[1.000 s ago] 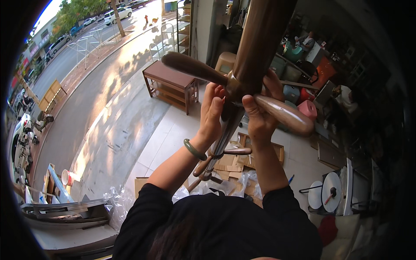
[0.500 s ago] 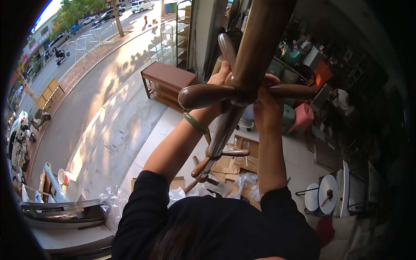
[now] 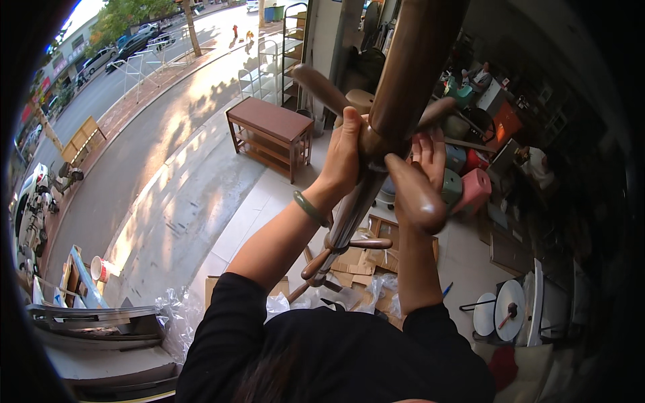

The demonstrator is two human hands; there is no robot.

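A brown coat rack with a glossy pole [image 3: 410,74] rises in front of me, tilted toward the upper right. From its upper collar [image 3: 373,144] spread three rounded pegs: one peg [image 3: 322,91] to the upper left, a near peg [image 3: 418,196] toward me, and one to the right rear. My left hand [image 3: 344,154] is closed on the collar, thumb up, its other fingers mostly hidden behind. On the right of the collar, my right hand [image 3: 428,156] has its fingers stretched out, the near peg covering part of its palm. Lower pegs [image 3: 369,243] stick out farther down the pole.
Flattened cardboard [image 3: 353,265] and clear plastic wrap [image 3: 379,289] lie around the lower pole. A brown shelf bench [image 3: 272,127] stands ahead left, by a white rack. Pink [image 3: 472,188] and green stools are at the right, with people seated beyond. A street runs at far left.
The upper pegs have turned around the pole; the near one has swung from left to right. My right hand's fingers have straightened. The view has shifted slightly.
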